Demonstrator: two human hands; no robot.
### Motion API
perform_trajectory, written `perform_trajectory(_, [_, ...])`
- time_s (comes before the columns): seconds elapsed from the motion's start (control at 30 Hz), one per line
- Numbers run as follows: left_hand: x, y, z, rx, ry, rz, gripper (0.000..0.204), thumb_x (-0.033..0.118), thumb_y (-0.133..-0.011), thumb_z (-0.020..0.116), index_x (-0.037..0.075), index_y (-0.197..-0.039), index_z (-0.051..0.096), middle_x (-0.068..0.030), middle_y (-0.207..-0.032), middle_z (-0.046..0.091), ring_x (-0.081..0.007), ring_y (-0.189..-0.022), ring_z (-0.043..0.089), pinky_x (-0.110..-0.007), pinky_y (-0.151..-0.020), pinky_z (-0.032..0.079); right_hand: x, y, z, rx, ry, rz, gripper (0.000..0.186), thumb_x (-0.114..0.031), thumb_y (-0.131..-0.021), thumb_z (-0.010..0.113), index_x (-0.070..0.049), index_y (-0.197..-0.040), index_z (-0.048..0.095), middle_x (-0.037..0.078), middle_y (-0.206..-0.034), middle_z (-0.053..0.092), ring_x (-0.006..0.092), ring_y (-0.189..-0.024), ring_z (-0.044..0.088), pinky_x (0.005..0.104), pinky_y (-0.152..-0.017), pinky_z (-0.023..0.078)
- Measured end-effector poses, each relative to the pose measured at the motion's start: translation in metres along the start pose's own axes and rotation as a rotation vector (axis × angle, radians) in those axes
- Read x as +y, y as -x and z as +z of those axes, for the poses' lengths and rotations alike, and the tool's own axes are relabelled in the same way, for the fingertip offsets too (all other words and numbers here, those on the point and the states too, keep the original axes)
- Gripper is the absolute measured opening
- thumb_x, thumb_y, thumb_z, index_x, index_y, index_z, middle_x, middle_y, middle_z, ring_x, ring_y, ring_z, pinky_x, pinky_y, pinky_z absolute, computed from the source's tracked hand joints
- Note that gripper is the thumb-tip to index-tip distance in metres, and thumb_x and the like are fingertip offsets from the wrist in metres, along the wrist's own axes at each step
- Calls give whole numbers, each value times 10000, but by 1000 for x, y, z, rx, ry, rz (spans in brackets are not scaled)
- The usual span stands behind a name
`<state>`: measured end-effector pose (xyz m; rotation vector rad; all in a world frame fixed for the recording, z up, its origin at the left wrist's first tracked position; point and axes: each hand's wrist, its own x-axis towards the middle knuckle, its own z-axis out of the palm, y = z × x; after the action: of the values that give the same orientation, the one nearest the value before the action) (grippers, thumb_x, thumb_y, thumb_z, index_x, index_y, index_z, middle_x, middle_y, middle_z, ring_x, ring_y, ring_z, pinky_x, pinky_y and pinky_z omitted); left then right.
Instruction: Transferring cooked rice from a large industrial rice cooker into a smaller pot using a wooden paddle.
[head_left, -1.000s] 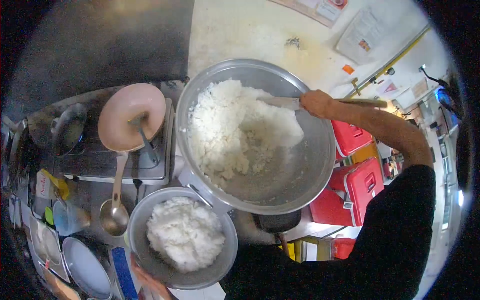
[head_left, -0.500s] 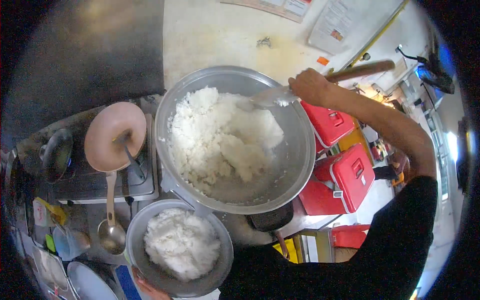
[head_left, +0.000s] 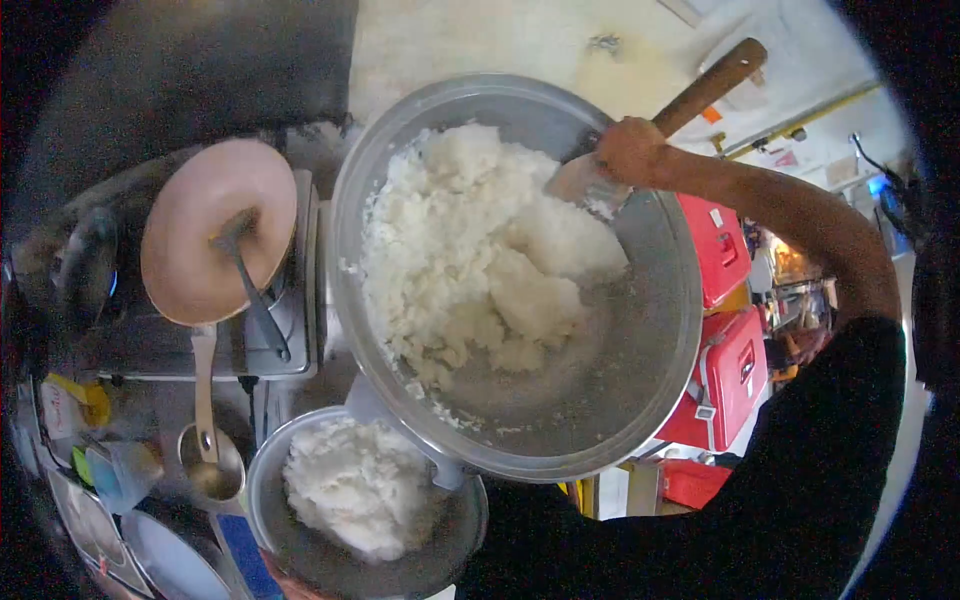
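My right hand (head_left: pixel 632 153) is closed around a large spatula (head_left: pixel 710 85) with a wooden handle and a broad pale blade. The blade's end meets white cooked rice (head_left: pixel 450 230) in a big round metal pot (head_left: pixel 655 400). Loose grains lie in clumps on the left, with smoother packed mounds toward the middle. Below the pot, nearer me, sits a smaller metal bowl (head_left: pixel 455 545) heaped with white rice (head_left: pixel 355 480). My left hand (head_left: pixel 290 585) grips that bowl's lower left side; most of it lies out of the picture.
A pink frying pan (head_left: pixel 190 230) with a dark spatula (head_left: pixel 250 280) rests on the stove (head_left: pixel 310 340) at left. Nearby are a small metal ladle or pot (head_left: pixel 225 475) and a clear container (head_left: pixel 125 470). Red cooler boxes (head_left: pixel 735 375) stand right, behind the big pot.
The spatula's handle now tilts up more steeply, and its blade has turned more downward against the rice. The whole view has shifted, with the big pot appearing larger.
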<state>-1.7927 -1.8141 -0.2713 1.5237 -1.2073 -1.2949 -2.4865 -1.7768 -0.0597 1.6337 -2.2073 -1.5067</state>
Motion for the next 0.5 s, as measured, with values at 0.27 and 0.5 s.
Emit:
perform_trajectory(0.27, [17, -1, 1, 58, -505, -61, 656, 510, -860, 381, 63, -1337, 328, -154, -1361, 351, -309, -1181, 420, -441, -985, 336, 2, 41, 24, -57, -158, 19, 525, -467, -872, 423, 10, -753, 607, 202, -729, 611, 355, -757, 618, 439, -728, 495])
perform_trajectory(0.5, [-32, -1, -30, 28, -1018, 144, 626, 453, -859, 435, 89, -1354, 310, -137, -1391, 320, -305, -1200, 406, -431, -1003, 320, -20, 95, 16, -117, -170, 18, 538, -489, -875, 400, 8, -820, 600, 202, -673, 602, 370, -695, 618, 455, -680, 503])
